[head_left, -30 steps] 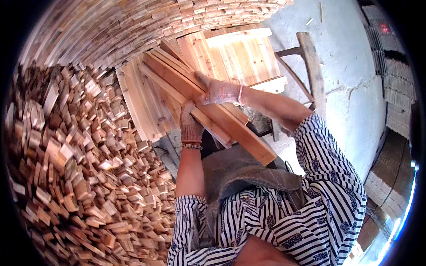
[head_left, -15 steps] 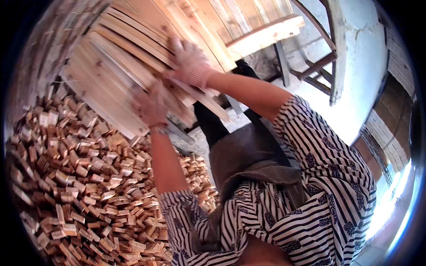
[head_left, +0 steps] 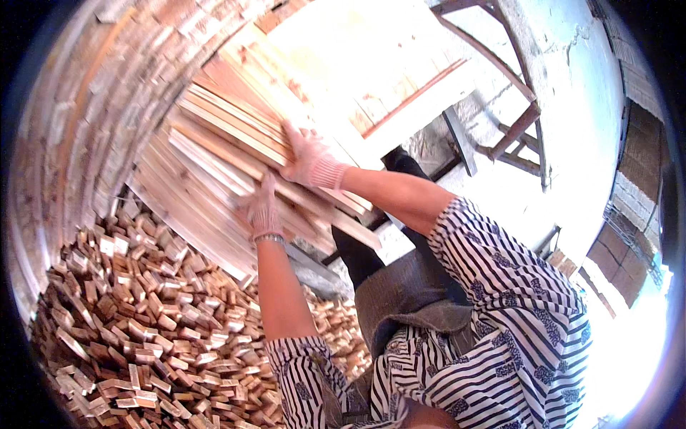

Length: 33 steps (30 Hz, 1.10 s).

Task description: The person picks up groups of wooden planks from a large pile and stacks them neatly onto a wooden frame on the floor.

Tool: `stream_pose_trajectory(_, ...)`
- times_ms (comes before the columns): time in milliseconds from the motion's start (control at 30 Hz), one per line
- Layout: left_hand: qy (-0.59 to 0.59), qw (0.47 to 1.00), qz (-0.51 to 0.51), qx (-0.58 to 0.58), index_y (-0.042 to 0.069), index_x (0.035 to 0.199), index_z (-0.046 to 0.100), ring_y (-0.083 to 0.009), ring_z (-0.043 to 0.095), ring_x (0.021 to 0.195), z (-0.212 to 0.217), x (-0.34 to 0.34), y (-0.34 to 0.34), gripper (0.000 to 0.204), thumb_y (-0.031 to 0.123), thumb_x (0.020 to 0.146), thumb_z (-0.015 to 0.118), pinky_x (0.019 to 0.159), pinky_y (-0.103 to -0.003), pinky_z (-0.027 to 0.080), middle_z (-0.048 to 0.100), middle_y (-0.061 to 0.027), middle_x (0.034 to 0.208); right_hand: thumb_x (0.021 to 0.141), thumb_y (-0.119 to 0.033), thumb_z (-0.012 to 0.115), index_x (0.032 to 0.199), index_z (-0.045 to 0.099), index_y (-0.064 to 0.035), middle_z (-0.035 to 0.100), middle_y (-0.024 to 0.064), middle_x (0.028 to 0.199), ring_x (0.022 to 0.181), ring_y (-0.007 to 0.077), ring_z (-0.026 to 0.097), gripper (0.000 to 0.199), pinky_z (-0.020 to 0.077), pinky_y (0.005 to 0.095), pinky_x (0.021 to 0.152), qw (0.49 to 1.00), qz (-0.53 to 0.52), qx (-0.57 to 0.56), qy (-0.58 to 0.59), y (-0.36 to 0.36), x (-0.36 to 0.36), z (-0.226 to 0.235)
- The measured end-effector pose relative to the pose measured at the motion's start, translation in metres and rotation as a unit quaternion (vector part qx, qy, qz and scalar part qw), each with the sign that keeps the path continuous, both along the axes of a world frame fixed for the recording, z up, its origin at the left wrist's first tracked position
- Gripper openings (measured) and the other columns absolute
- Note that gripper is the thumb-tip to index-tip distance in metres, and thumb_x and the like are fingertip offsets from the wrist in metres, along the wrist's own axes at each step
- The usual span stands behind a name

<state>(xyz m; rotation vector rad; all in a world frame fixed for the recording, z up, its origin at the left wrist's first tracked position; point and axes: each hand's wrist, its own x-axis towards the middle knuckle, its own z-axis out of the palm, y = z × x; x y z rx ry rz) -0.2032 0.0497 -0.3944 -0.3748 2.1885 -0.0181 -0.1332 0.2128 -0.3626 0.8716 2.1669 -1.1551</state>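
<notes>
Both my hands wear thin pale gloves and work among long, light-coloured wooden strips (head_left: pixel 232 129). My right hand (head_left: pixel 318 159) is closed round the side of a small stack of these strips, thumb toward me and fingers at the far side. Nearer to me on the left, my left hand (head_left: pixel 261 211) grips at the near ends of the strips, thumb raised against them; its fingers are slightly blurred. One strip (head_left: pixel 350 223) sticks out toward me past my hands. Wider boards (head_left: pixel 189 182) lie side by side under and left of my left hand.
Short cut wood blocks (head_left: pixel 153 314) form a big heap on the floor at left. Behind it rises a wall of stacked wood (head_left: pixel 93 93). A brightly lit board surface (head_left: pixel 386 64) lies ahead, with a dark metal leg (head_left: pixel 459 139) below. A wooden frame (head_left: pixel 532 118) leans at right.
The view has shifted, so the scene sits lower and the picture is brighter. My right hand stays on the stack; my left hand has drawn in closer to the strips, thumb now raised.
</notes>
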Motion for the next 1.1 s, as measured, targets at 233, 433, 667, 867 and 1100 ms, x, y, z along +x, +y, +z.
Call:
stream_pose_trajectory(233,0.139,0.986,0.077,0.046,0.004,0.157,0.014,-0.0357,0.051,0.126,-0.043,0.023,-0.041,0.123,0.071,0.073,0.072,0.110,-0.046,0.041,0.043,-0.0266,0.146,0.082,-0.038,0.074,0.156,0.018,0.0061,0.037,0.0335,0.152,0.138,0.0348,0.045,0.104,0.0372,0.0381,0.115,0.959,-0.131,-0.238,0.078,0.138,0.067,0.016)
stream_pose_trajectory(433,0.080,0.992,0.063,0.069,-0.003,0.157,0.004,-0.0432,0.045,0.135,-0.060,0.015,-0.073,0.131,0.071,0.073,0.072,0.110,-0.047,0.042,0.037,-0.0322,0.151,0.085,-0.057,0.073,0.158,0.007,0.0045,0.027,0.0327,0.158,0.147,0.0390,0.032,0.116,0.0264,0.0384,0.121,0.978,-0.103,-0.159,0.086,0.141,0.056,-0.095)
stream_pose_trajectory(667,0.081,0.960,0.177,0.201,-0.012,0.148,0.029,-0.0330,0.048,0.133,-0.018,0.024,-0.043,0.105,0.057,0.083,0.076,0.110,-0.042,0.039,0.045,-0.0271,0.148,0.082,-0.061,0.073,0.158,0.014,0.0033,0.034,0.0291,0.156,0.147,0.0341,0.034,0.115,0.0289,0.0364,0.120,0.960,-0.149,-0.216,0.094,0.147,0.062,-0.078)
stream_pose_trajectory(867,0.160,0.908,0.232,0.310,-0.001,0.138,0.033,-0.0232,0.051,0.118,-0.044,0.037,-0.065,0.077,0.032,0.087,0.080,0.102,-0.041,0.044,0.049,-0.0181,0.137,0.084,-0.067,0.067,0.158,0.011,0.0025,0.023,0.0308,0.160,0.150,0.0378,0.026,0.117,0.0253,0.0408,0.122,0.942,-0.139,-0.303,0.046,0.129,0.044,-0.038)
stream_pose_trajectory(1100,0.149,0.929,0.211,0.264,-0.008,0.151,0.022,-0.0306,0.051,0.126,-0.038,0.026,-0.052,0.102,0.046,0.085,0.077,0.107,-0.041,0.041,0.046,-0.0265,0.146,0.091,-0.051,0.065,0.158,0.005,0.0015,0.015,0.0291,0.163,0.152,0.0424,0.018,0.104,0.0230,0.0477,0.123,0.994,-0.046,-0.087,-0.044,0.103,0.008,0.000)
